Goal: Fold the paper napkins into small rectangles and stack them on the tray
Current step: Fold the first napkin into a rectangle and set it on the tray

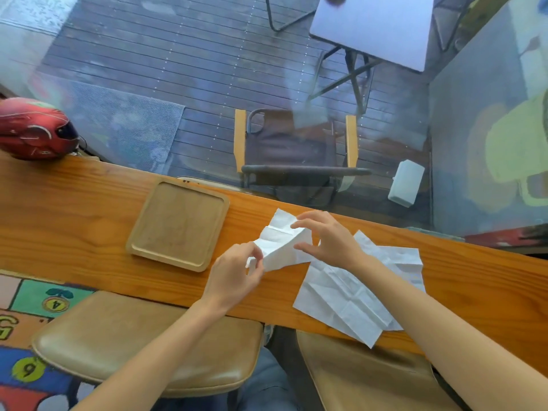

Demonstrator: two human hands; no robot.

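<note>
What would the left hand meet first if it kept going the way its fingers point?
The half-folded napkin that the left hand pinches; its fingers point up-right into it. Just beyond lies the right hand, holding the same napkin, though depth is unclear.

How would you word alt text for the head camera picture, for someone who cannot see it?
Two bare hands hold a partly folded white napkin over a wooden table, the left hand pinching a corner, the right hand holding the fold. An empty wooden tray lies to its left; unfolded napkins lie flat at right.
</note>
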